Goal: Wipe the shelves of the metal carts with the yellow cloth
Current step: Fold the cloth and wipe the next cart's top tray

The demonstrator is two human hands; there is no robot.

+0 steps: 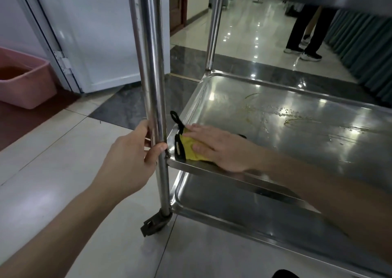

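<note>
- Cloth (189, 150) lies in the near left corner of the middle shelf (233, 99), bunched under the right hand (220, 148). That hand's fingers are straight and close together, pressing flat, and only part of the yellow shows. With no pinch on it, the cloth may slip out or roll up on a long stroke.
- Black loops (177, 120) on the cloth sit at the shelf's left rim, just beside the post (152, 86). They could snag on the corner joint and drag the cloth back.
- Spill (301, 122), yellowish streaks and droplets, sits toward the far right of the shelf, well apart from the cloth. A small bunched cloth would likely smear it rather than lift it, or push it over the rim onto the bottom shelf (244, 209).
- Left hand (131, 158) has fingers and thumb clamped round the post, steadying the cart. If that grip loosens, a hard push may roll the cart on its caster (154, 224). Whether the caster's brake is on, I cannot tell.
</note>
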